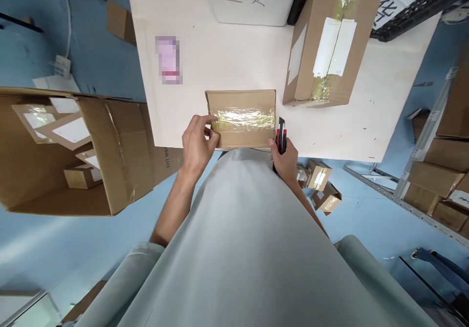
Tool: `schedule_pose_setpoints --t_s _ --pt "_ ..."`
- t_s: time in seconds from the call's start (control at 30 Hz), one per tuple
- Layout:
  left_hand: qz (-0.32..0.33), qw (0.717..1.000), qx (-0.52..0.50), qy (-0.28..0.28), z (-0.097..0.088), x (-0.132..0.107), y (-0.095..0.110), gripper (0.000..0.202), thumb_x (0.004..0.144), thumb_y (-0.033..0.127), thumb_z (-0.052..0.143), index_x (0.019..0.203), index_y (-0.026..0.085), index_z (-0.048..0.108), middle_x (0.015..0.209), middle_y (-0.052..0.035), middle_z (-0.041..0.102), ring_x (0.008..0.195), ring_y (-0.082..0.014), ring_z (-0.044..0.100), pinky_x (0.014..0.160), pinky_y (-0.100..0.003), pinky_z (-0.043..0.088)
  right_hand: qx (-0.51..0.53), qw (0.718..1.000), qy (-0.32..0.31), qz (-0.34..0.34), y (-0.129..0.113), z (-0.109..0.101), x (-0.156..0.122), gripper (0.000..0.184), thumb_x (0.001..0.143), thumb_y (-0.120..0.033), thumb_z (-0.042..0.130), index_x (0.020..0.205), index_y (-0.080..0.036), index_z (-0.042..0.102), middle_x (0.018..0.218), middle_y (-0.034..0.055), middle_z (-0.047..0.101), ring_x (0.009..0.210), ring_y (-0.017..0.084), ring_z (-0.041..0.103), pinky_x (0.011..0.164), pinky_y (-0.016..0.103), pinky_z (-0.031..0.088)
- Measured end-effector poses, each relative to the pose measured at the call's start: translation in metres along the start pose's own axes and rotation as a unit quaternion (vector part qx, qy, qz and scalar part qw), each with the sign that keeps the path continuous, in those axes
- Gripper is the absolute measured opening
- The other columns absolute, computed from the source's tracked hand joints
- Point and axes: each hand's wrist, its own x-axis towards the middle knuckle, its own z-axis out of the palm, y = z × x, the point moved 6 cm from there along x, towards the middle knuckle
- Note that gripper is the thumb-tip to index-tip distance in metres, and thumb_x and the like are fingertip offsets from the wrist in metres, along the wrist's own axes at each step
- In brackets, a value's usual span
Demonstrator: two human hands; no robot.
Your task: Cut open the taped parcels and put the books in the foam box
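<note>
A small cardboard box (242,100) with shiny clear tape across its top lies at the near edge of the white table. My left hand (200,139) is at the box's left side, its fingers bent with thumb and fingertips at the end of the tape; whether they pinch the tape or only the box edge is hard to see. At the right side, my right hand (285,160) is closed around a red and black utility knife (281,139) pointing away from me. The thumb of that hand rests by the box's near right corner.
On the table (234,58) stand a tall taped carton (300,73) at right, a whitish bin (252,5) with handwriting and a black crate (403,27). A pixelated pink item (169,59) lies left. An open carton (124,151) holding parcels stands left; more boxes (320,174) sit lower right.
</note>
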Motion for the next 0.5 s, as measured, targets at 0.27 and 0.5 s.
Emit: schedule_pose_setpoints --t_s 0.27,0.5 --pt "-0.010 0.998 -0.001 0.064 -0.001 0.000 -0.009 0.045 0.081 0.002 0.056 0.116 0.023 0.075 0.116 -0.0033 0.076 0.078 -0.0160 0.066 0.080 -0.033 0.056 0.060 0.997 0.052 0.021 -0.002 -0.004 0.002 0.041 0.104 -0.071 0.060 0.094 -0.031 0.055 0.078 -0.0020 0.064 0.076 0.025 0.069 0.073 0.034 0.054" --pt "0.040 0.997 -0.035 0.059 -0.016 0.005 0.002 0.031 0.093 0.016 0.068 0.121 0.026 0.075 0.135 -0.0101 0.070 0.113 -0.0269 0.073 0.090 -0.040 0.065 0.014 1.000 0.025 0.011 -0.014 -0.014 0.006 0.045 0.103 -0.074 0.060 0.095 -0.030 0.055 0.074 -0.0033 0.062 0.068 0.024 0.069 0.072 0.033 0.051"
